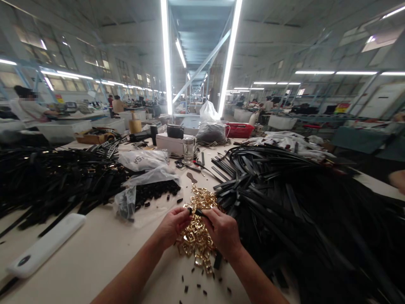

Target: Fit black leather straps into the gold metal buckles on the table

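My left hand (173, 224) pinches a small black loop (190, 210) between thumb and fingertips. Close beside it, my right hand (224, 231) grips the end of a black strap (199, 213), its tip facing the loop. Whether the strap tip touches the loop I cannot tell. Both hands are over a heap of gold metal buckles (198, 240) on the pale table. Several small black pieces (198, 286) lie scattered near the table's front. More black loops (158, 190) spill from a clear plastic bag (126, 200) beyond my left hand.
A large pile of black straps (268, 190) covers the right side. Dark belts with buckles (63, 177) are heaped at left, behind a white elongated device (47, 245). Farther back stand a glass jar (188, 150), a white box (169, 144) and a red basket (239, 129).
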A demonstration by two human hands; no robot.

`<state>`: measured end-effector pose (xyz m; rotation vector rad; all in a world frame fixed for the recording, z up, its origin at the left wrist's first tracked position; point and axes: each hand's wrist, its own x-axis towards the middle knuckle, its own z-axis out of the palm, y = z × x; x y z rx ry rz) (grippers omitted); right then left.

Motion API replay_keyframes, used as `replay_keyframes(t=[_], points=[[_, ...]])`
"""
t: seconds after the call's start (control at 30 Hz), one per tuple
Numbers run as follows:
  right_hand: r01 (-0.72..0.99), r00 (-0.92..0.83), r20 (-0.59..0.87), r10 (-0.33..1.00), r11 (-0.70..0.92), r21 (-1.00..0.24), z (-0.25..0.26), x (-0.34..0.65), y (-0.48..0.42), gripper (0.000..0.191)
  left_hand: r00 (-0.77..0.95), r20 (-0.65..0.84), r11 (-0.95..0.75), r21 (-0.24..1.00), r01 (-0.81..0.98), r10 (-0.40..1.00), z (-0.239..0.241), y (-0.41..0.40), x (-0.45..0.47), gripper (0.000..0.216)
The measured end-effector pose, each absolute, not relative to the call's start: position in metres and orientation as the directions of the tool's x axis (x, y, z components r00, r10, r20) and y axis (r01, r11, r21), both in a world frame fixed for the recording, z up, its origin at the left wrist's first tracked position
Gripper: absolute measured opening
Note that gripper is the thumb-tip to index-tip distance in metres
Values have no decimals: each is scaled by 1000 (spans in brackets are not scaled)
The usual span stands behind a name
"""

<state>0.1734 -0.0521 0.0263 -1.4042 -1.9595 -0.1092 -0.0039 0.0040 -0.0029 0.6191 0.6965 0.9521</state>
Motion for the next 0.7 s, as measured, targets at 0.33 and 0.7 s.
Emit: replay_keyframes(t=[0.33, 0.7], points=[[850, -159, 568, 808, 404, -337, 26, 169, -52, 22, 419, -255, 448, 762, -467, 872, 0, -3, 1, 24], [855, -227, 541, 810, 432, -287, 23, 168, -53, 24, 405, -227, 395, 827, -400, 886, -3, -3, 0, 34]])
